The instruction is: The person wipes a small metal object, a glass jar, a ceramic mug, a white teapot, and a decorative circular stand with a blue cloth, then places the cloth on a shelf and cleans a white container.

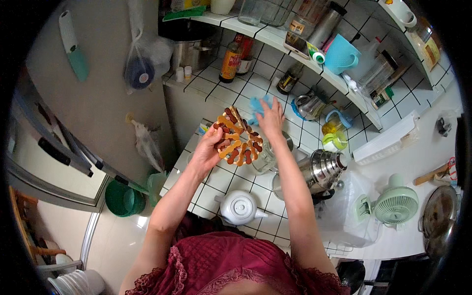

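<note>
My left hand (211, 147) grips a foldable trivet (239, 142) made of brown and tan wooden pieces strung with pale beads. It is held up, partly folded, above the white-tiled counter (221, 180). My right hand (272, 117) reaches forward to a crumpled light-blue cloth (256, 107) on the raised tiled ledge (236, 92). Its fingers are spread over the cloth's right side; whether they touch it is hard to tell. Below the trivet and partly behind my right forearm stands a clear glass vessel (262, 164). A white lidded teapot (241, 207) sits nearest my body.
Right of my forearm is a steel thermos flask (324, 166), with a green fan (396, 204) beyond. Sauce bottles (231, 61), a steel pot (193, 51) and a metal jug (311, 105) occupy the ledge. Above runs a loaded shelf (273, 40). A refrigerator (103, 103) borders the left.
</note>
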A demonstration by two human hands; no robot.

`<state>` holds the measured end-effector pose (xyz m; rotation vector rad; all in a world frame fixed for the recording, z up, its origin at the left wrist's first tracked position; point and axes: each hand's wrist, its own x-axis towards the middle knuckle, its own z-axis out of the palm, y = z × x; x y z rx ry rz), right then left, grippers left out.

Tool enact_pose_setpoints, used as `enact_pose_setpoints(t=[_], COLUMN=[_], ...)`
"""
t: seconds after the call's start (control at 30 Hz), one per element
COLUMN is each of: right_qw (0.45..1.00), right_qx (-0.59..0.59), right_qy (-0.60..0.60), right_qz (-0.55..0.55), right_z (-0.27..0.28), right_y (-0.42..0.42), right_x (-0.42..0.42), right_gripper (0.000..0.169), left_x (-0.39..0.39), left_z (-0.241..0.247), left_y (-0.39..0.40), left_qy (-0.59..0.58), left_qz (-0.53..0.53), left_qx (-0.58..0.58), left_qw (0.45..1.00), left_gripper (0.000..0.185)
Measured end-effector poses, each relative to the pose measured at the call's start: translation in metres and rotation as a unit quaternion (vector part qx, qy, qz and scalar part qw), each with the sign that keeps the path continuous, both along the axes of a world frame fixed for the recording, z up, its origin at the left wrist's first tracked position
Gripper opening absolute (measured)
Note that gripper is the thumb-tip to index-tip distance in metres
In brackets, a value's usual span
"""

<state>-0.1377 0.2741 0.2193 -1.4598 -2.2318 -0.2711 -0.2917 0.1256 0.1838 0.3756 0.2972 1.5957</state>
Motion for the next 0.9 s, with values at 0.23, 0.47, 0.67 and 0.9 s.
enact_pose_setpoints(t=[0.23, 0.47, 0.67, 0.9], right_qw=[0.980, 0.948, 0.932, 0.963], right_qx=[-0.196, -0.220, -0.242, -0.260], right_qy=[0.001, 0.070, 0.030, -0.018], right_qz=[0.036, 0.219, 0.267, 0.070], right_z=[-0.031, -0.031, -0.017, 0.009], right_y=[0.032, 0.056, 0.066, 0.077], right_x=[-0.020, -0.058, -0.031, 0.032], right_gripper=[0.053, 0.050, 0.039, 0.042], left_x=[-0.017, -0.030, -0.036, -0.034], left_z=[-0.010, -0.012, -0.035, -0.039], left_y=[0.022, 0.030, 0.048, 0.034], left_qy=[-0.040, -0.047, -0.042, -0.121], left_qz=[-0.025, -0.073, -0.121, -0.143], left_qx=[-0.033, 0.026, 0.011, -0.026], left_qw=[0.998, 0.996, 0.992, 0.982], left_gripper=[0.027, 0.035, 0.047, 0.048])
